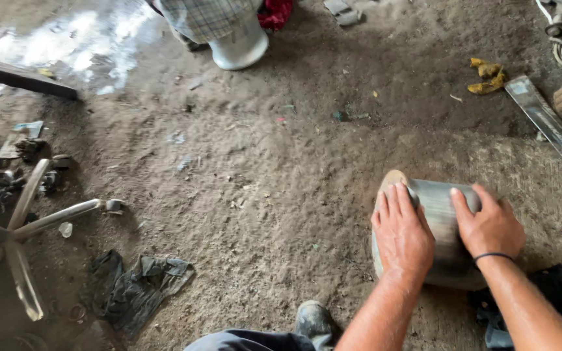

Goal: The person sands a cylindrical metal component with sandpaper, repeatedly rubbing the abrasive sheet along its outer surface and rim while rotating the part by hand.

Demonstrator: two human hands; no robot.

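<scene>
Dusty dirt floor (248,195); both hands (401,234) press a metal cylinder (440,214).

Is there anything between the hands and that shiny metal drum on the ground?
No. Both hands already rest flat on the metal drum, which lies on its side on the dirt floor. The left hand covers its near-left end and the right hand its right part, with nothing in between.

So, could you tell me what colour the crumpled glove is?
Yellow glove, clearest in the head view.
</scene>
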